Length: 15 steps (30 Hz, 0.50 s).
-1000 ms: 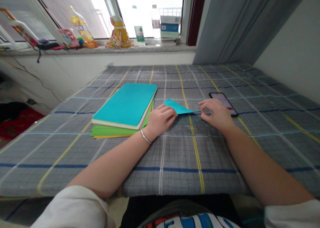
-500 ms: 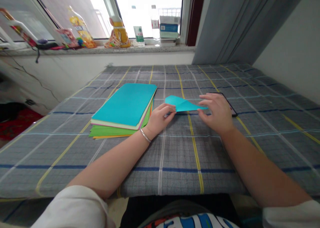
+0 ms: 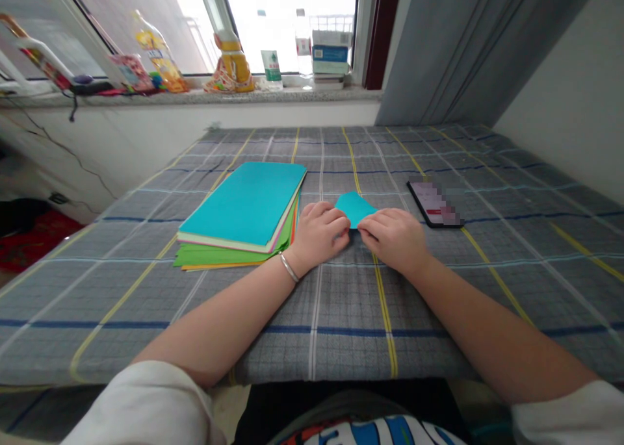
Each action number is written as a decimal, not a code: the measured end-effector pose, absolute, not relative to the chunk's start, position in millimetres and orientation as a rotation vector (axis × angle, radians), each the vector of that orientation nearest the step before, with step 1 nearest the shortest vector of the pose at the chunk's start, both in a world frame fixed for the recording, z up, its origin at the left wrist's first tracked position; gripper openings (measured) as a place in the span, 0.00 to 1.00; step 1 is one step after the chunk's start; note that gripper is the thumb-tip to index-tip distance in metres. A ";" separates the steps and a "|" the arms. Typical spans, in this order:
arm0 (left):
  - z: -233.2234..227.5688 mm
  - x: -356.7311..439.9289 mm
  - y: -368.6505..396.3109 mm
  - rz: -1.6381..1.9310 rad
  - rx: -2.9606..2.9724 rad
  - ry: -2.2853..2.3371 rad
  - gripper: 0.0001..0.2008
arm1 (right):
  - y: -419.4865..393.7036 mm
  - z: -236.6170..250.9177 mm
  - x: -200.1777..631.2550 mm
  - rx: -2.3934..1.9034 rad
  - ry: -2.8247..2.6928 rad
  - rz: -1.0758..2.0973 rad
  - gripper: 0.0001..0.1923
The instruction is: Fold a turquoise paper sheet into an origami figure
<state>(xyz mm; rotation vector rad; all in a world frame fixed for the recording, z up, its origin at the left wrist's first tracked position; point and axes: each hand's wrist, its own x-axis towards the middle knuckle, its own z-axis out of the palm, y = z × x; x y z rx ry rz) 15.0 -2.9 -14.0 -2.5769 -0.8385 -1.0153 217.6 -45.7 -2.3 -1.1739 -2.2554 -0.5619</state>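
Note:
Between my hands is a small folded piece of blue paper [image 3: 355, 208], its lower edge pinched from both sides. My left hand [image 3: 322, 232] has fingers curled on the paper's left end, with a silver bangle at the wrist. On the paper's right end, my right hand [image 3: 394, 236] closes thumb against fingers. The fingers hide both ends of the paper. Left of my left hand lies a stack of coloured paper [image 3: 244, 204], a blue sheet on top and green, pink and yellow edges beneath.
A smartphone [image 3: 435, 204] lies to the right of my right hand on the grey checked cloth [image 3: 273, 341]. Along the windowsill [image 3: 185, 97] at the back stand bottles, a tube [image 3: 272, 68] and boxes [image 3: 330, 55]. A grey curtain [image 3: 448, 42] hangs at the right.
My right hand has moved left from beside the phone and now grips the paper close to my left hand. The pointed right end of the paper no longer shows; the phone is uncovered.

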 end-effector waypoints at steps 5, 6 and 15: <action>-11.7 16.4 -5.5 -0.874 -2.522 -0.795 0.04 | -44.2 -3.4 216.4 -1.164 -2.229 -0.549 0.11; -11.5 16.3 -5.5 -0.865 -2.515 -0.797 0.04 | -43.8 -3.6 216.3 -1.164 -2.222 -0.541 0.11; -12.6 13.0 -3.4 -0.825 -2.500 -0.839 0.03 | -42.7 -3.5 220.1 -1.187 -2.169 -0.479 0.08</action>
